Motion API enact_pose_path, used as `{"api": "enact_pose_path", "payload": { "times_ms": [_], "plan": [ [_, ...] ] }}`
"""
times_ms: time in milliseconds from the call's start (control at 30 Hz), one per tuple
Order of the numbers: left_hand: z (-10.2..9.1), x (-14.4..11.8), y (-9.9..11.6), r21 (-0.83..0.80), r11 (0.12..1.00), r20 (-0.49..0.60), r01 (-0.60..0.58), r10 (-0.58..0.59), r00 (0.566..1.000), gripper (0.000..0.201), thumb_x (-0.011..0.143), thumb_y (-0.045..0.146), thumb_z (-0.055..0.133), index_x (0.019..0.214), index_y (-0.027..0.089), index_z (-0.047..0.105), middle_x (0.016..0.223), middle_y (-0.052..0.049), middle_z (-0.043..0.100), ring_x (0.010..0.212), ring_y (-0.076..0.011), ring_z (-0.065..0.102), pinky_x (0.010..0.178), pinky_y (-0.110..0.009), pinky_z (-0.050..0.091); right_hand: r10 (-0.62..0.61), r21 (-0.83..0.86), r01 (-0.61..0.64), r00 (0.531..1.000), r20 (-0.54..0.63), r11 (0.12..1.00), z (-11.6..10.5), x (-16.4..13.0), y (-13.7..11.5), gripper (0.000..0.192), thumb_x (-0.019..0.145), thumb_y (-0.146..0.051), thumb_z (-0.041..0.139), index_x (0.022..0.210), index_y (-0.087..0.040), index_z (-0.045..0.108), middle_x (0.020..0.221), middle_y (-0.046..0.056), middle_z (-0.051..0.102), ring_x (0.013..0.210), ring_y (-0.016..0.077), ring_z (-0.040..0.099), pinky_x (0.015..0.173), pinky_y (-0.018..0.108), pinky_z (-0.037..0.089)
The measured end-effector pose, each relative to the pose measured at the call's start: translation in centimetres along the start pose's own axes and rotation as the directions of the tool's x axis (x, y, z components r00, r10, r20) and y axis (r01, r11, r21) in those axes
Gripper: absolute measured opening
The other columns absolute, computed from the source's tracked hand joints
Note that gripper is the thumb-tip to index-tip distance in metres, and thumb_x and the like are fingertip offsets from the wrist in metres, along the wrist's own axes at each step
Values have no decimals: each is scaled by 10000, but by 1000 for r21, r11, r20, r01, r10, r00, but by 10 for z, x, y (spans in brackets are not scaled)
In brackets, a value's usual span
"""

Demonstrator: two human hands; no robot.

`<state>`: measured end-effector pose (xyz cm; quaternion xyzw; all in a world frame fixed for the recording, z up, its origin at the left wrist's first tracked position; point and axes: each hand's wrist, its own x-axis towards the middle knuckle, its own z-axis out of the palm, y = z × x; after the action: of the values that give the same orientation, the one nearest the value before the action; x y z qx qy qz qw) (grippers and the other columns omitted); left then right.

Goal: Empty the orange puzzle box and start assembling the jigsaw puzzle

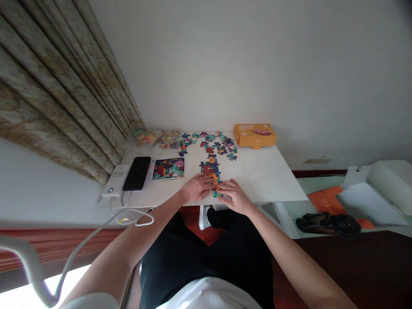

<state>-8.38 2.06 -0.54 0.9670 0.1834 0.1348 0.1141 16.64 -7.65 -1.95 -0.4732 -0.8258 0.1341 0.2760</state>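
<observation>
A partly joined jigsaw strip [210, 168] lies on the white table [264, 176], running from the middle toward the near edge. My left hand [197, 187] rests flat on the table with its fingertips pressing the strip's near end. My right hand [234, 194] lies beside it, fingers spread over the same near pieces. Loose colourful puzzle pieces [219, 145] are scattered behind the strip. Whether either hand pinches a piece is hidden by the fingers.
A picture card of the puzzle [168, 168] lies left of the strip, next to a black phone [137, 173] on a white power bank. An orange box [255, 134] stands at the back right. Bags of pieces [154, 138] sit by the curtain. A white cable [135, 216] hangs off the near edge.
</observation>
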Motion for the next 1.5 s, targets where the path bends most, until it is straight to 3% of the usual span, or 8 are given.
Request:
{"api": "enact_pose_path", "payload": {
  "times_ms": [333, 767, 967, 1133, 1433, 1500],
  "plan": [
    [0, 0, 0, -3, 1000, -18, 13, -13, 1000, 409, 975, 171, 556, 1329, 306, 708, 1483, -47, 642, 1402, -233, 572, 1205, -466, 402, -18, 52, 19, 1000, -26, 998, -4, 1, -4, 249, 994, -408, 680, 1178, -282, 792, 1244, 108, 720, 1192, 278, 657, 1180, 599, 387],
    [-2, 2, 3, 51, 998, 14, -45, 44, 999, 407, 968, 184, 576, 1342, 291, 696, 1439, -75, 661, 1364, -266, 585, 1174, -476, 414, 11, 34, -6, 991, -131, 999, -2, 3, -3, 209, 1021, -311, 623, 1079, -269, 819, 1078, 109, 676, 1040, 267, 627, 958, 478, 579],
    [-3, 2, 4, 24, 1000, -19, -5, 6, 1000, 413, 960, 185, 570, 1336, 290, 703, 1447, -64, 652, 1359, -247, 589, 1181, -443, 425, 21, 18, -20, 996, -83, 1000, -1, 6, -1, 169, 985, -304, 685, 1104, -289, 805, 1227, 94, 711, 1140, 271, 644, 1045, 492, 538],
    [-1, 3, 2, 39, 996, -118, 75, -70, 991, 377, 981, 224, 567, 1328, 257, 711, 1463, -90, 639, 1415, -259, 547, 1202, -467, 421, 33, -35, -33, 999, 12, 999, 0, 16, 11, 379, 941, -337, 742, 1314, -278, 710, 1477, 110, 626, 1378, 307, 559, 1185, 584, 404],
    [8, 2, -3, -25, 996, -166, 89, -92, 982, 348, 976, 173, 551, 1264, 241, 732, 1368, -88, 706, 1314, -259, 632, 1133, -485, 489, 139, -88, -145, 988, -68, 986, 7, 54, 31, 282, 972, -400, 681, 1221, -290, 755, 1396, 101, 691, 1328, 295, 603, 1175, 569, 394],
    [9, 8, -8, -100, 985, -225, 139, -158, 961, 293, 986, 179, 541, 1178, 232, 756, 1261, -83, 750, 1213, -245, 684, 1081, -455, 526, 126, -108, -134, 989, -75, 985, 6, 58, 30, 271, 968, -385, 685, 1206, -281, 759, 1395, 104, 689, 1317, 300, 602, 1169, 567, 395]
  ]
}}
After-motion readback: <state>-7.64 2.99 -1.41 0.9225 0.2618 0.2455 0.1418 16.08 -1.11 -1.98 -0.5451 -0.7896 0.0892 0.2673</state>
